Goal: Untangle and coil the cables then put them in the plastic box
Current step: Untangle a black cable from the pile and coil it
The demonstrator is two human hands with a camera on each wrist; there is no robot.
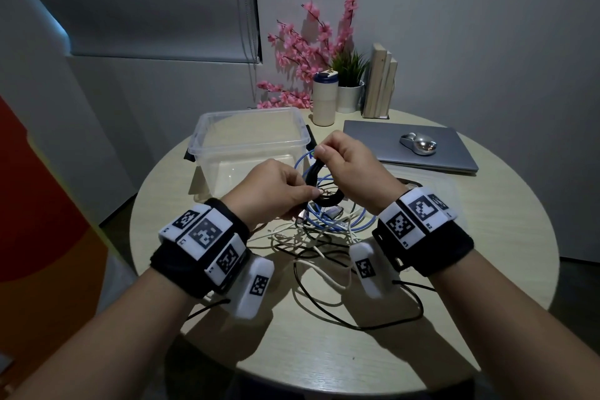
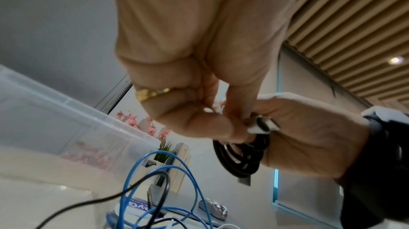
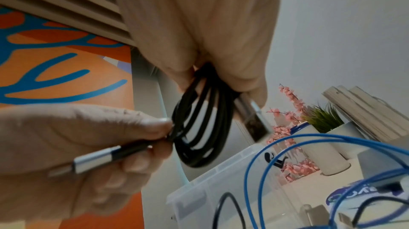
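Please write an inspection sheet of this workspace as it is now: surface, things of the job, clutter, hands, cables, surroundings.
Surface: round light wooden table.
Job's things: clear plastic box standing open at the far left, nothing seen inside; black cable coil held above the table.
Clutter: closed laptop with a silver mouse on it, tumbler, potted plant, pink flowers, upright books.
Grips: left hand pinches the coil's free end near a silver plug; right hand holds the coil's loops.
Cables: blue cable tangled with white and black cables on the table.
Surroundings: grey walls, window blind, orange panel.
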